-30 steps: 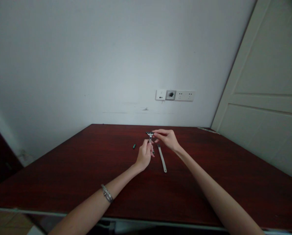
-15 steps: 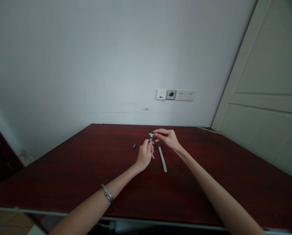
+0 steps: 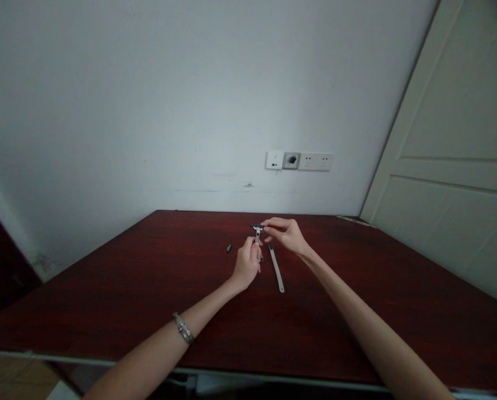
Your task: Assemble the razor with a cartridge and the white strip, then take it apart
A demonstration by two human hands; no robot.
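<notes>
My left hand (image 3: 246,263) is closed around the lower part of a small T-shaped tool (image 3: 257,234) with a silvery neck and a dark crosspiece on top, rather like a razor. From the right, the thumb and fingers of my right hand (image 3: 287,234) pinch the right end of that dark crosspiece. Too little of the tool shows to be sure of its kind. Just right of my left hand, a long pale flat strip (image 3: 277,271) with a dark far end and a hole at its near end lies on the table. A small dark-green piece (image 3: 229,248) rests to the left.
The dark red wooden table (image 3: 148,289) reaches back to a pale wall (image 3: 215,100). Sockets and switches (image 3: 299,161) are mounted on the wall above it. A whitish panelled door (image 3: 452,128) stands along the right side.
Both hands keep nearly the same place and grip on the T-shaped tool. The fingers of my left hand have curled in slightly. The strip and the green piece have not moved.
</notes>
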